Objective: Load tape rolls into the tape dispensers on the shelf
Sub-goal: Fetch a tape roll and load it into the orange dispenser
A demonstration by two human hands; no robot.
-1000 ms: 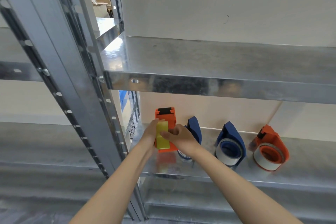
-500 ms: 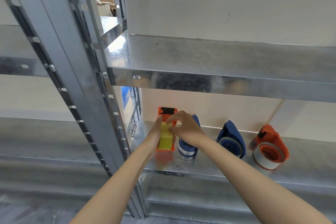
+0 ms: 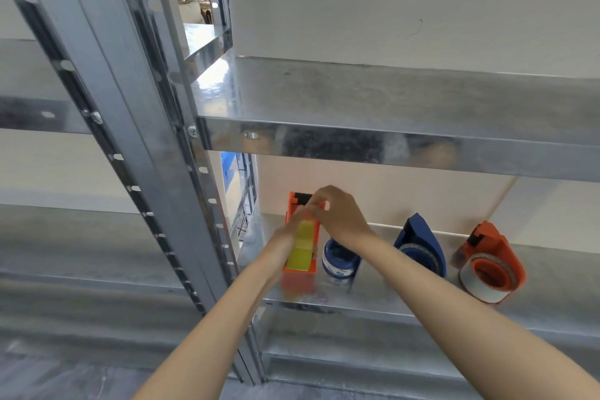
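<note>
Tape, a yellow roll, sits in the orange dispenser, which stands on the shelf just right of a steel post. The left hand grips the dispenser's left side and braces it. The right hand arches over its top, fingertips bunched in a pinch beside the black toothed cutter. It seems to be pinching the tape's free end, though blur hides the contact.

The step looks like drawing that end up to the cutter. To do it well, keep the left hand firm so the dispenser neither tips nor slides. Pull the end straight along the dispenser's length, flat and centred, so it does not fold or catch a side wall. Then seat it lightly on the teeth, keeping the fingertips clear of them.

Just right of the dispenser stands a blue one, under the right wrist, and a careless forearm could knock it. Farther right, well apart, another blue and another orange each show a roll.
</note>
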